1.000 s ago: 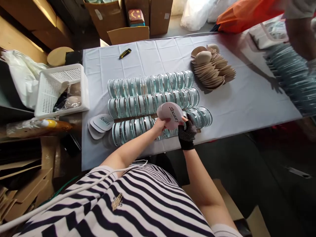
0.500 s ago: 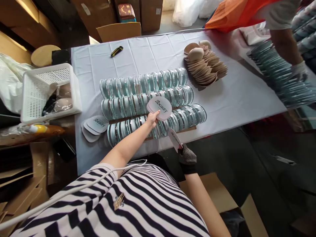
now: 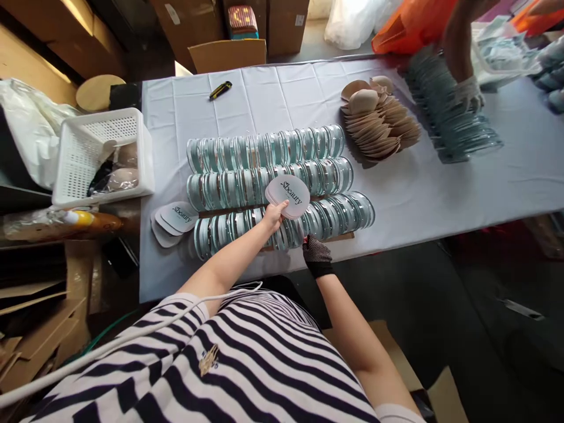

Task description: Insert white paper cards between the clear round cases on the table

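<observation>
My left hand point(image 3: 274, 216) is shut on a small stack of white oval "Sbeauty" cards point(image 3: 289, 195), held above three rows of clear round cases point(image 3: 264, 151) on the white-covered table point(image 3: 414, 194). My right hand point(image 3: 316, 254), in a black dotted glove, is at the near edge of the front row of cases point(image 3: 339, 212). Its fingertips point into the cases and are hidden, so I cannot see whether it holds anything.
More "Sbeauty" cards point(image 3: 178, 218) lie at the rows' left end. A pile of beige puffs point(image 3: 379, 126) sits at the back right. Another person's gloved hand point(image 3: 467, 94) rests on a further row of cases point(image 3: 449, 114). A white basket point(image 3: 103, 155) and a box cutter point(image 3: 220, 90) lie to the left.
My right hand rose from below the table edge, where it held one card, to the front row; that card is out of sight. The other person slid their row of cases leftwards.
</observation>
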A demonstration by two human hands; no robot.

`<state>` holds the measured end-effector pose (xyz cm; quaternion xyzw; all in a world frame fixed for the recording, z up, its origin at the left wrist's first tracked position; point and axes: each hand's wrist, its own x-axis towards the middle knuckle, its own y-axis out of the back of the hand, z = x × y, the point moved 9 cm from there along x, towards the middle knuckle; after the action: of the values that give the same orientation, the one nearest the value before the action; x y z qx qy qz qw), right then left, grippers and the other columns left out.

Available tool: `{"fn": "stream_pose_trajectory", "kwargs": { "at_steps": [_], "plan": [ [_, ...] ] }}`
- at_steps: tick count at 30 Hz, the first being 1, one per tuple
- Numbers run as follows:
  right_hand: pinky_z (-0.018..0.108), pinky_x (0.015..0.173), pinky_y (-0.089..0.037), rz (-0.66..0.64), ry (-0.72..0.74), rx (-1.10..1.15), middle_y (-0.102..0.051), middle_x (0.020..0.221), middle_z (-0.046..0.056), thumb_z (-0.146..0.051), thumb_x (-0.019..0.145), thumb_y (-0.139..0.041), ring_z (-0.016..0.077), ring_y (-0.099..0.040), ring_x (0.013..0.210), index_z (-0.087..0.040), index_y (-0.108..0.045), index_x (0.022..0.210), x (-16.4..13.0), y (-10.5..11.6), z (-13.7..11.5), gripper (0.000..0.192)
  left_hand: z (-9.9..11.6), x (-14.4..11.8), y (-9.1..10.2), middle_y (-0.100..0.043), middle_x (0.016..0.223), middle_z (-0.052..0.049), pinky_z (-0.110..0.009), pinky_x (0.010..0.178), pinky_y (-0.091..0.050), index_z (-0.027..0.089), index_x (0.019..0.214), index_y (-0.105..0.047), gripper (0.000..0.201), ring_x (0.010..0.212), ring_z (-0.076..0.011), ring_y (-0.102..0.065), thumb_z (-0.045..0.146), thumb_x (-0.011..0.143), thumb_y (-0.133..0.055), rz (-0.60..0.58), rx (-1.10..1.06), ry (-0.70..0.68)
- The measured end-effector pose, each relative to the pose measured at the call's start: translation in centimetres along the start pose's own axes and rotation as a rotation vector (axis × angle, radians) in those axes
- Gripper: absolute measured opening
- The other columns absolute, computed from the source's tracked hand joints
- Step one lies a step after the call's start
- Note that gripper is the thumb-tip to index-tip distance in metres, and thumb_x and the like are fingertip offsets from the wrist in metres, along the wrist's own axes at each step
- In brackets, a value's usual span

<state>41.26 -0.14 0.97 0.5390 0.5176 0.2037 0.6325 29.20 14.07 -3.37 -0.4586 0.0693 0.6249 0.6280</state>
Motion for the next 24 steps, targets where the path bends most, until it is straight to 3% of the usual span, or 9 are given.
{"fn": "stream_pose_trajectory", "kwargs": {
  "at_steps": [5,8,11,12,13,15,18,21,24],
  "plan": [
    [0.032,0.077,-0.046,-0.038,0.054,0.037,-0.07,0.098,0.015,-0.021,0.096,-0.04,0.022,-0.067,0.09,-0.018,-0.064,0.109,2.1,-1.3,-1.1,0.027,0.1,-0.1,0.0,-0.075,0.104,-0.009,-0.039,0.096,-0.055,0.015,0.107,-0.07,0.035,0.103,-0.0217,-0.069,0.011,0.073,-0.077,0.001,-0.008,-0.035],
    [0.03,0.074,-0.049,-0.244,0.036,0.318,-0.07,0.09,0.012,-0.02,0.091,-0.047,0.018,-0.067,0.079,-0.017,-0.066,0.101,2.0,-3.1,-0.5,0.022,0.3,-0.2,0.2,-0.075,0.103,-0.008,-0.038,0.095,-0.055,0.015,0.103,-0.07,0.032,0.102,-0.0213,-0.069,0.011,0.072,-0.078,0.034,0.006,-0.051],
    [0.028,0.058,-0.05,-0.495,0.084,0.711,-0.067,0.071,0.006,-0.031,0.089,-0.046,0.0145,-0.059,0.055,-0.014,-0.063,0.112,1.6,-4.2,-0.3,0.034,0.4,-0.4,0.3,-0.076,0.099,-0.007,-0.038,0.093,-0.055,0.015,0.103,-0.07,0.031,0.101,-0.0213,-0.069,0.012,0.073,-0.077,0.056,0.03,-0.077],
    [0.028,0.055,-0.049,-0.507,0.092,0.813,-0.065,0.066,0.005,-0.036,0.088,-0.045,0.0144,-0.056,0.05,-0.012,-0.062,0.114,2.0,-3.8,0.0,0.04,0.4,-0.4,0.3,-0.076,0.099,-0.007,-0.038,0.092,-0.056,0.015,0.103,-0.07,0.031,0.1,-0.0215,-0.069,0.012,0.073,-0.076,0.061,0.04,-0.085],
    [0.029,0.053,-0.049,-0.445,0.081,0.902,-0.064,0.064,0.005,-0.041,0.087,-0.044,0.0149,-0.054,0.049,-0.01,-0.061,0.115,2.8,-2.9,0.6,0.045,0.4,-0.5,0.2,-0.076,0.098,-0.008,-0.039,0.091,-0.056,0.015,0.104,-0.07,0.031,0.099,-0.0219,-0.069,0.013,0.073,-0.076,0.064,0.05,-0.093],
    [0.032,0.062,-0.053,-0.13,0.064,0.948,-0.067,0.075,0.008,-0.047,0.087,-0.041,0.0173,-0.06,0.06,-0.01,-0.061,0.116,5.1,0.7,2.2,0.051,0.4,-0.6,0.1,-0.075,0.099,-0.008,-0.039,0.09,-0.056,0.015,0.104,-0.069,0.033,0.098,-0.0224,-0.069,0.014,0.072,-0.077,0.058,0.066,-0.11],
    [0.041,0.096,-0.049,0.315,0.161,0.789,-0.064,0.122,0.015,-0.046,0.088,-0.043,0.0227,-0.061,0.109,-0.015,-0.053,0.131,6.5,6.7,1.7,0.054,0.4,-1.4,-0.4,-0.075,0.102,-0.009,-0.039,0.091,-0.055,0.015,0.104,-0.069,0.034,0.099,-0.0227,-0.068,0.016,0.071,-0.078,-0.011,0.079,-0.137],
    [0.046,0.113,-0.035,0.45,0.315,0.557,-0.046,0.146,0.019,-0.038,0.086,-0.049,0.0274,-0.041,0.136,-0.012,-0.049,0.137,5.2,9.3,-2.2,0.058,0.5,-2.6,-0.1,-0.075,0.103,-0.009,-0.038,0.091,-0.054,0.016,0.106,-0.068,0.038,0.099,-0.0231,-0.068,0.018,0.069,-0.079,-0.073,0.073,-0.155],
    [0.044,0.109,-0.039,0.494,0.403,0.476,-0.051,0.142,0.016,-0.032,0.088,-0.046,0.0274,-0.044,0.133,-0.014,-0.055,0.132,2.9,9.4,-5.6,0.049,0.3,-3.7,0.9,-0.074,0.102,-0.009,-0.038,0.091,-0.053,0.017,0.107,-0.068,0.039,0.099,-0.0235,-0.068,0.017,0.069,-0.079,-0.079,0.089,-0.12]
  ]
}}
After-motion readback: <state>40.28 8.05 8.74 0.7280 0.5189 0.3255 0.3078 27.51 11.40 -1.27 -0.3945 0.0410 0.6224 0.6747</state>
